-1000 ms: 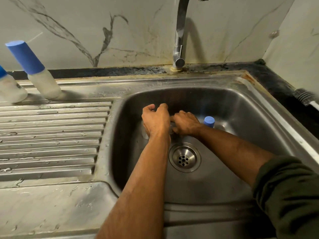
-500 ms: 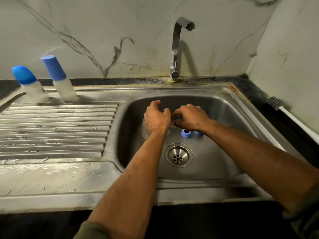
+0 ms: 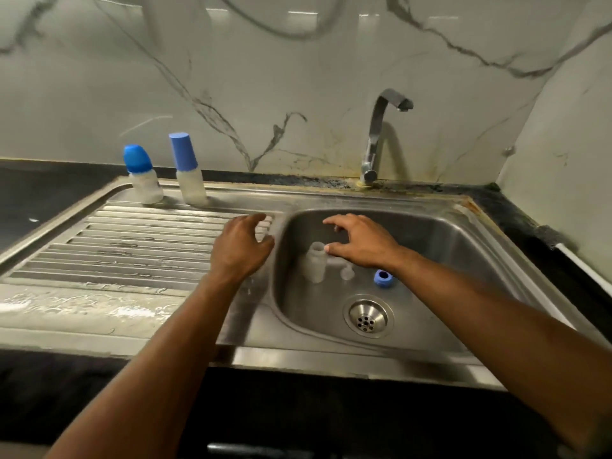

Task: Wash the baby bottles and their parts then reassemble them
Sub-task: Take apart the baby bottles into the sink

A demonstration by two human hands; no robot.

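Closest in, two bare arms reach forward over the front edge of the wet steel surface (image 3: 59, 313). In the sink (image 3: 463, 260) lies the round drain (image 3: 367, 318). Just behind it sit the loose parts. A blue ring (image 3: 383, 278) lies on the sink floor to the right. A small clear teat (image 3: 347, 272) sits near the middle, a bit blurred. A clear open bottle (image 3: 315, 262) stands upright to the left of it, with no top on.

The right hand (image 3: 359, 241) hovers over the bottle and teat. Its fingers are spread and a little bent, and it holds nothing. The left hand (image 3: 243, 245) is over the edge between the sink and the ribbed drying rack (image 3: 132, 240). Its fingers are loose and it holds nothing too.

The bottle looks like light, stiff plastic. It is probably wet and slippery, so it may tip over at a bump. A good hold would be round its middle, with fingers on one side and thumb on the other. The teat looks soft and bendy, so pinch it gently at its base.

Further back, two closed bottles stand on the rack's far edge: a short bottle (image 3: 144, 178) and a tall bottle (image 3: 188, 173), both with blue caps. Behind the sink rises the tap (image 3: 376, 140), with no water seen running.
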